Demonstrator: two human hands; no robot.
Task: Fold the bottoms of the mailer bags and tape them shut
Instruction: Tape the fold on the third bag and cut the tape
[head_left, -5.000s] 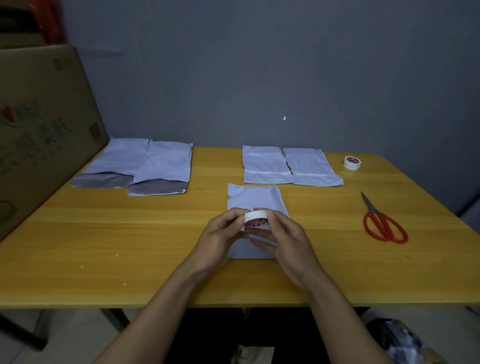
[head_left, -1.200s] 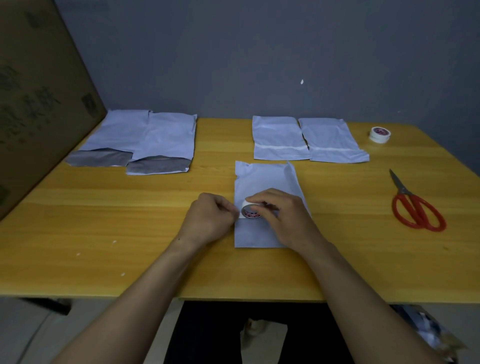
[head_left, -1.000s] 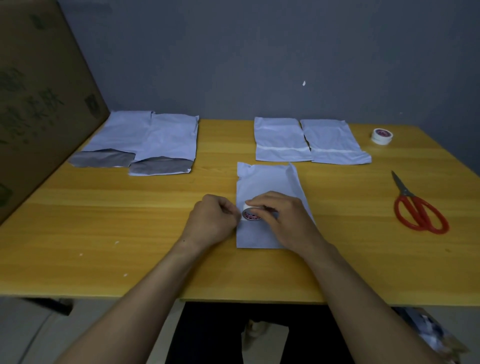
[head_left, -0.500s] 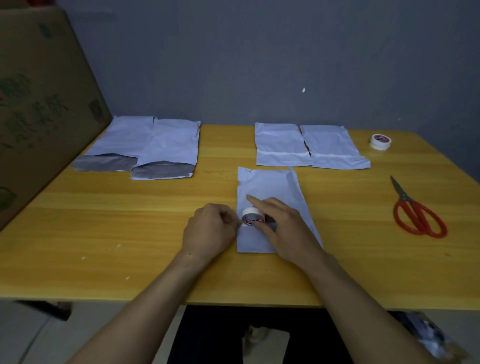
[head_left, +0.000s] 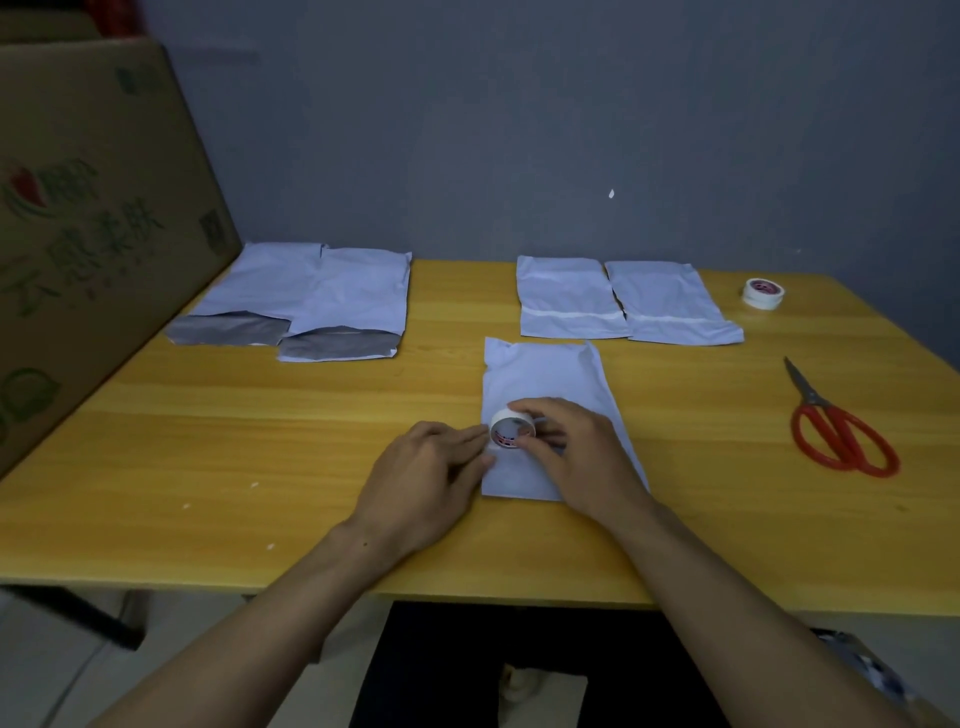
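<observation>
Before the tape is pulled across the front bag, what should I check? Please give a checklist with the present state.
1. Tape roll in right hand: ok, gripped, on the front mailer bag.
2. Left hand anchoring: ok, fingertips rest at the bag's left edge beside the roll.
3. Tape end stuck down: cannot tell, fingers hide it.
4. Bottom fold flat: cannot tell, hands cover it.
5. Scissors ready: ok, lying free on the table, to the right.

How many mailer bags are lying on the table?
5. Back left, flaps open: leftmost bag, second bag. Back centre, taped: third bag, fourth bag. The nearest bag lies under the right hand, which holds the tape roll. Stacked ones could be hidden.
</observation>
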